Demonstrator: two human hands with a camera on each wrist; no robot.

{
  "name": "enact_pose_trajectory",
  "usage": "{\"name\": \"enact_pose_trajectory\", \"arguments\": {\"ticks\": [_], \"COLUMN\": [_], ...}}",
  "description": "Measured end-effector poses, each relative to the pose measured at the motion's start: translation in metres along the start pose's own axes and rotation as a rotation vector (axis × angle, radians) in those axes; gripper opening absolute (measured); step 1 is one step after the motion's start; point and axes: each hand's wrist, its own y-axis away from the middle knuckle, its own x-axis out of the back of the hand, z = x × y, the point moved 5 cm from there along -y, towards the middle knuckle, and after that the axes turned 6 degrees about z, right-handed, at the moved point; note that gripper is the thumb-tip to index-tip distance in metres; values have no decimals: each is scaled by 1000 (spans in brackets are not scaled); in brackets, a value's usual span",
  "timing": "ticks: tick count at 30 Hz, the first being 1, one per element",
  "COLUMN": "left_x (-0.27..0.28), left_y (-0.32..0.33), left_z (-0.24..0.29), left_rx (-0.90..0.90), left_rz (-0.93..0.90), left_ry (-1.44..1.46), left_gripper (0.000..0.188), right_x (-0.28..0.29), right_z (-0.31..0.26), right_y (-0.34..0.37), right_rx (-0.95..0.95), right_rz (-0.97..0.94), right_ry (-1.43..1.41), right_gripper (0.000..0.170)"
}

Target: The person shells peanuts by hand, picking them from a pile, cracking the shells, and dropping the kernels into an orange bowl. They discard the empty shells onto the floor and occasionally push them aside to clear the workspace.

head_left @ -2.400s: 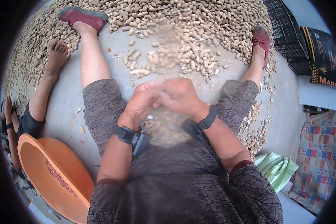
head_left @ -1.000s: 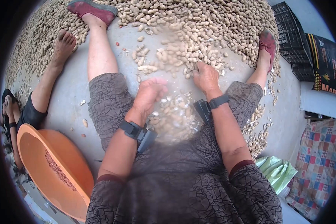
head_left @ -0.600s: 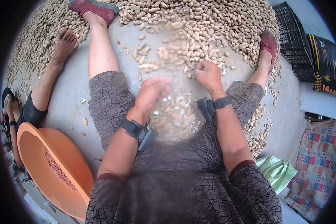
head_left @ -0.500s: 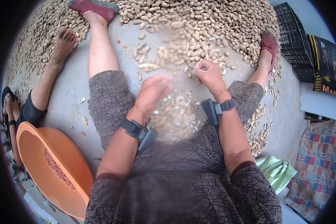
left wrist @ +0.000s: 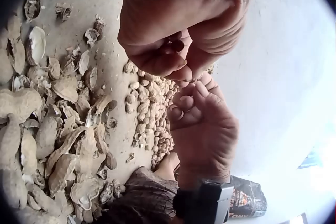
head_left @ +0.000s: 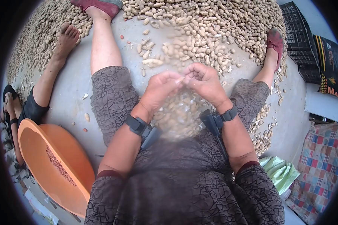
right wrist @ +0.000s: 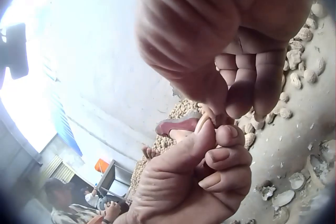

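My left hand (head_left: 160, 88) and right hand (head_left: 207, 83) meet fingertip to fingertip above a heap of peanut shells (head_left: 178, 118) between the legs. In the left wrist view, a round reddish-brown peanut kernel (left wrist: 177, 45) sits inside the curled fingers of the left hand. Thumb and forefinger of the right hand (left wrist: 205, 134) pinch at the meeting point, where a small peanut is mostly hidden by the fingertips. The right wrist view has the left thumb pressed up against the right fingertips. Broken shells (left wrist: 65, 155) lie below the left hand.
A large pile of unshelled peanuts (head_left: 214, 22) spreads across the floor in front. An orange basin (head_left: 77, 150) with reddish kernels (head_left: 60, 165) leans at the left. Another person's bare foot (head_left: 68, 35) is beside it. Black crates (head_left: 300, 41) and a green sack (head_left: 278, 170) stand right.
The hands were together 2.4 s ago, then parted, the right one reaching out to the loose peanuts. It has since come back left, and the fingertips touch again.
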Motion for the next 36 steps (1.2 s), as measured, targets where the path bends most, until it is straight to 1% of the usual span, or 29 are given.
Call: {"name": "enact_pose_trajectory", "arguments": {"ticks": [2, 4, 7, 9, 12, 14, 17, 19, 20, 22, 23, 25, 28, 30, 34, 36], "left_x": [-1, -3, -4, -5, -4, -3, -5, -4, -6, -4, -3, 1, 1, 2, 1, 1], "left_y": [0, 1, 4, 5, 5, 4, 3, 3, 4, 4, 3, 2, 3, 2, 3, 3], "left_z": [0, 0, 2, 4, 4, 4, 5, 4, 4, 3, 2, 3, 4, 2, 1, 1], "left_rx": [1, 7, -8, -17, -36, -44, -64, -49, -49, -10, -9, -91, -102, -105, -105, -120], "left_rz": [-8, -44, -75, -85, -103, -109, -100, -43, -43, 47, 47, 93, 113, 110, 108, 103], "left_ry": [37, 182, 253, 263, 289, 303, 233, 188, 188, 59, 59, -101, -148, -135, -127, -154], "left_gripper": [14, 16, 16, 17, 17, 17, 16, 15, 15, 17, 17, 19, 18, 18, 17, 17], "right_x": [3, 4, 4, 2, 2, 2, 0, 0, 0, 0, -1, -1, 0, -1, -2, -1], "right_z": [3, 4, -2, -6, -4, -5, -6, -6, -4, -3, -4, -3, -4, -2, 0, -1], "right_y": [-2, -3, -1, 1, 1, 2, 2, 2, 2, 1, 2, 2, 1, 1, 1, 2], "right_rx": [3, 7, 49, 28, 6, 0, 2, 10, 0, -11, -4, 1, 47, -40, -58, -111], "right_rz": [2, 4, 17, -11, 4, 9, 29, 43, 46, 48, 53, 58, 66, 30, 20, 21], "right_ry": [-12, -25, 34, -9, -47, -14, 10, 0, 27, 53, 79, 105, 110, 102, 64, 72], "right_gripper": [13, 14, 15, 13, 11, 10, 9, 9, 9, 9, 9, 10, 11, 11, 12, 13]}}
